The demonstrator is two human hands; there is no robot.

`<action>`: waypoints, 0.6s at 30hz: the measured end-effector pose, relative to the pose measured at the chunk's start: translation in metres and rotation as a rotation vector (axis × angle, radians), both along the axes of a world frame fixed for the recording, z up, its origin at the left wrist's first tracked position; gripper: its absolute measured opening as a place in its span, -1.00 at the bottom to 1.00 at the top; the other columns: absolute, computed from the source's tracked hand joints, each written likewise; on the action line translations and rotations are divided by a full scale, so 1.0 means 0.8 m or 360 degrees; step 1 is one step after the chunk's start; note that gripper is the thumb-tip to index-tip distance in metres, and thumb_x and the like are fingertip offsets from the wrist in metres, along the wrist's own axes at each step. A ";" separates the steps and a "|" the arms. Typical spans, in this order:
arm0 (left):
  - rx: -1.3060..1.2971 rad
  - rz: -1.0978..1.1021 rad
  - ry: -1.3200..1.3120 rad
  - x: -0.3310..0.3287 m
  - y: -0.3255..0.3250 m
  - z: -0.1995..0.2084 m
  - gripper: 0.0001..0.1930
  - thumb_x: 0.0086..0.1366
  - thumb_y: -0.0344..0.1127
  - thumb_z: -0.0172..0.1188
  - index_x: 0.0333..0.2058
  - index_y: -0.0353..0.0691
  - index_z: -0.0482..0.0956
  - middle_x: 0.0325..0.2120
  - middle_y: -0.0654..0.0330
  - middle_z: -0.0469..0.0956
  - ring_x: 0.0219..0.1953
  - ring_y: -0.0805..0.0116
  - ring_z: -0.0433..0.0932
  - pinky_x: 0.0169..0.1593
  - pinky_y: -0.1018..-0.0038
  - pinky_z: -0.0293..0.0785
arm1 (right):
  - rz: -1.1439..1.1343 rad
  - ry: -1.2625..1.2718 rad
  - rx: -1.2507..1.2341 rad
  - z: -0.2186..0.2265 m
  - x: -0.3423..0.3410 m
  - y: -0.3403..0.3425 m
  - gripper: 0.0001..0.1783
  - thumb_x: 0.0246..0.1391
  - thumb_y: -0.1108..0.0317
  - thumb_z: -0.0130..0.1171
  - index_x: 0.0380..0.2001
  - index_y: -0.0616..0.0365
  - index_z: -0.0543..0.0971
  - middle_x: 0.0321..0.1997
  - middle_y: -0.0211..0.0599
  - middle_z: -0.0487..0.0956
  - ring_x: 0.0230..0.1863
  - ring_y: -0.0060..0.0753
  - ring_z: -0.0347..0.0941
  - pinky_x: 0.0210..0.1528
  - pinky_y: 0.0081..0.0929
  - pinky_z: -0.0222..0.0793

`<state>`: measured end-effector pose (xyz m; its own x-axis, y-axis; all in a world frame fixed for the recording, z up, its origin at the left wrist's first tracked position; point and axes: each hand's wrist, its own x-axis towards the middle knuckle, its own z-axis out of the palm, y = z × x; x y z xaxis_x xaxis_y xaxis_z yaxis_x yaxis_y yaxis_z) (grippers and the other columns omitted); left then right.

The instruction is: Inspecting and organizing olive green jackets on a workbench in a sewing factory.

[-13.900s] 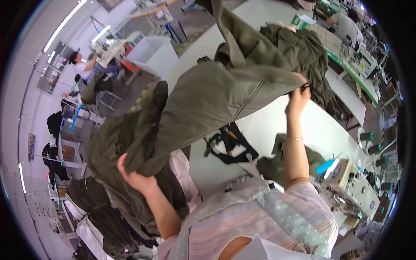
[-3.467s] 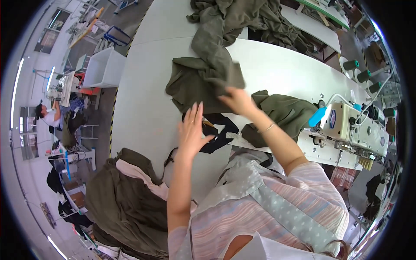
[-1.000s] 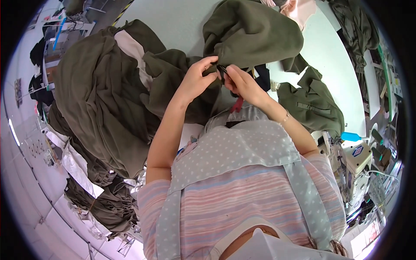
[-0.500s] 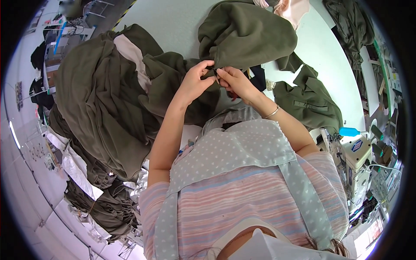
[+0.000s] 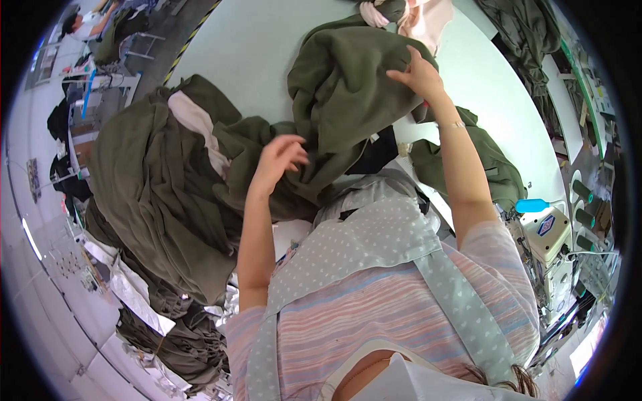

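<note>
A large olive-green fabric piece (image 5: 361, 73) lies bunched on the table in front of me. My right hand (image 5: 422, 79) is over its right side, thumb and forefinger spread. A small red thing (image 5: 425, 104) shows at the edge of that palm; the hand hides most of it. My left hand (image 5: 281, 160) is slightly smeared by motion, its fingers loosely bent and apart, with nothing visible in them. Beneath it olive cloth runs toward a big heap (image 5: 154, 194) on my left, where a pale pink strip (image 5: 195, 123) shows.
Another olive piece (image 5: 481, 160) lies right, near a sewing machine (image 5: 550, 230) with a blue object (image 5: 533, 205) beside it. Black cloth (image 5: 374, 152) lies close to my apron. Pale pink cloth (image 5: 428, 23) is at the far side. Someone sits at the far left (image 5: 90, 27).
My hands have come apart from a pinch together at the fabric's near edge. The right went out to the far right over the cloth; the left drew slightly back and left.
</note>
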<state>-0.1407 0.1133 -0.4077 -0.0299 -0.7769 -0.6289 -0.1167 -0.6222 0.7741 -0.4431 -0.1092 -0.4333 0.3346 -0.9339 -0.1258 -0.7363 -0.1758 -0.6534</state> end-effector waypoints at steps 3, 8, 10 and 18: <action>-0.0574 0.0041 -0.1018 -0.009 -0.025 -0.057 -0.62 0.17 -0.31 0.16 -0.04 -0.28 0.41 -0.36 0.15 0.55 -0.22 0.25 0.52 -0.13 0.41 0.40 | -0.0401 0.0314 -0.0277 -0.061 -0.008 -0.041 -0.42 -0.15 0.01 0.29 -0.17 0.26 0.52 -0.30 0.01 0.57 -0.25 -0.07 0.53 -0.17 -0.26 0.43; -0.0459 -0.0521 -0.1945 -0.022 -0.058 -0.081 -0.63 0.05 -0.31 0.20 -0.14 -0.32 0.46 -0.32 0.04 0.54 -0.13 0.06 0.47 -0.08 0.19 0.37 | -0.0207 0.0359 -0.0119 -0.072 0.005 -0.034 -0.60 -0.11 0.13 0.26 -0.23 0.15 0.56 -0.27 -0.06 0.59 -0.24 -0.15 0.55 -0.19 -0.30 0.44; -0.0231 -0.0574 -0.1820 -0.023 -0.058 -0.075 -0.63 0.03 -0.32 0.20 -0.15 -0.33 0.47 -0.30 0.01 0.54 -0.10 0.01 0.45 -0.07 0.14 0.36 | -0.0043 -0.0453 0.0161 -0.031 0.010 -0.008 -0.68 -0.08 0.24 0.26 -0.27 0.19 0.55 -0.40 -0.14 0.59 -0.38 -0.39 0.52 -0.31 -0.43 0.41; -0.1378 0.1684 -0.0850 0.107 -0.033 0.089 -0.82 0.15 -0.44 0.04 -0.27 -0.37 0.49 -0.37 0.11 0.52 -0.36 0.35 0.48 -0.25 0.41 0.48 | 0.1683 -0.0794 0.0465 0.048 0.071 0.151 -0.73 -0.03 0.22 0.17 -0.35 0.21 0.57 -0.45 -0.24 0.60 -0.47 -0.41 0.51 -0.41 -0.38 0.38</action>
<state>-0.0555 0.0868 -0.3366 0.8627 -0.4201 0.2814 -0.2977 0.0279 0.9543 -0.3861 0.0119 -0.3952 0.9892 -0.1261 0.0741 0.0275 -0.3376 -0.9409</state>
